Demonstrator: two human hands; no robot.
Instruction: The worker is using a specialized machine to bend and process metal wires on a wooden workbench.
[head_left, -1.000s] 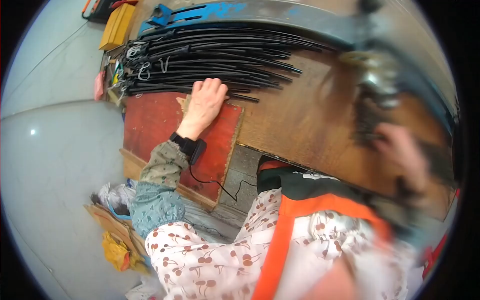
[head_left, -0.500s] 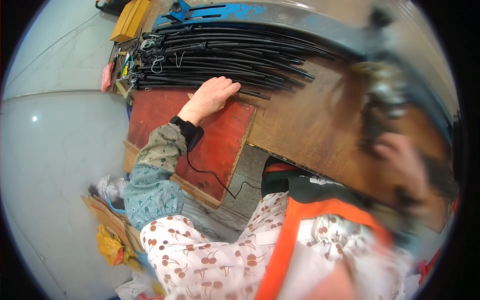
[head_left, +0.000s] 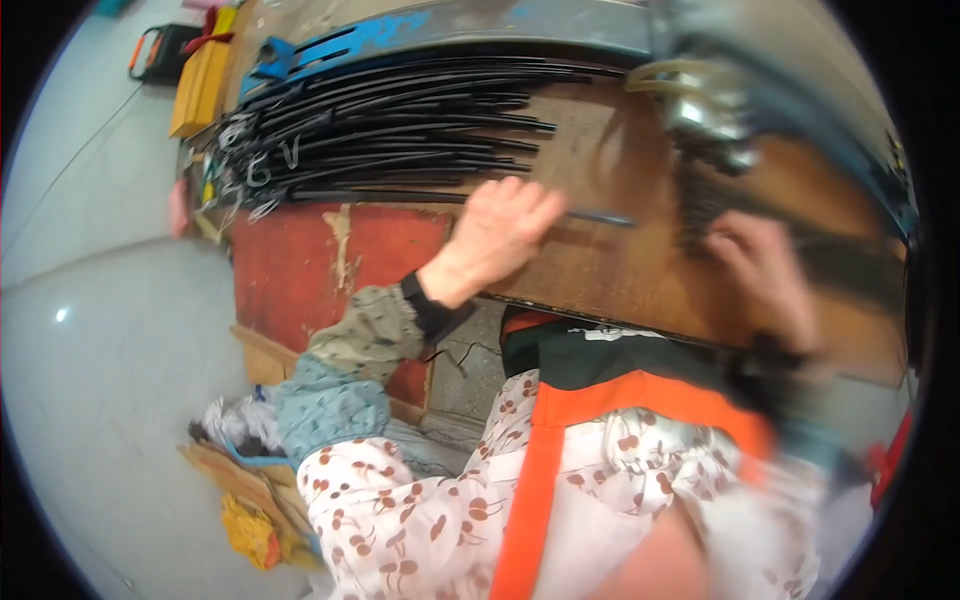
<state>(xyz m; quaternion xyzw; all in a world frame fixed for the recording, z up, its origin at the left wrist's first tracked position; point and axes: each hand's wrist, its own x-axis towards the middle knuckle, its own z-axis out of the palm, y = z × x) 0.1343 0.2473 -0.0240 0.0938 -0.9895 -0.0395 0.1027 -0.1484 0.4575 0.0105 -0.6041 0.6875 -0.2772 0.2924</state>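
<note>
My left hand (head_left: 505, 225) is closed round a thin black cable-like rod (head_left: 600, 217) and holds it low over the table. The rod's bluish-black tip sticks out to the right of my fingers. Beyond my hand lies a bundle of similar black rods (head_left: 400, 125), with white ties at their left ends. My right hand (head_left: 765, 265), blurred, has its fingers curled together beside a dark heap (head_left: 830, 255) on the right of the table. Whatever is in those fingers is too small or smeared to make out.
The brown wooden table (head_left: 590, 270) adjoins a red board (head_left: 290, 260) on the left. A metal fixture (head_left: 705, 115) stands at the back right, before a blue-grey metal beam (head_left: 480, 30). A yellow box (head_left: 198, 95) sits far left.
My left hand has moved right and nearer, drawing one rod partly out from the bundle's near side. My right hand has shifted left and away from me. The view has turned somewhat.
</note>
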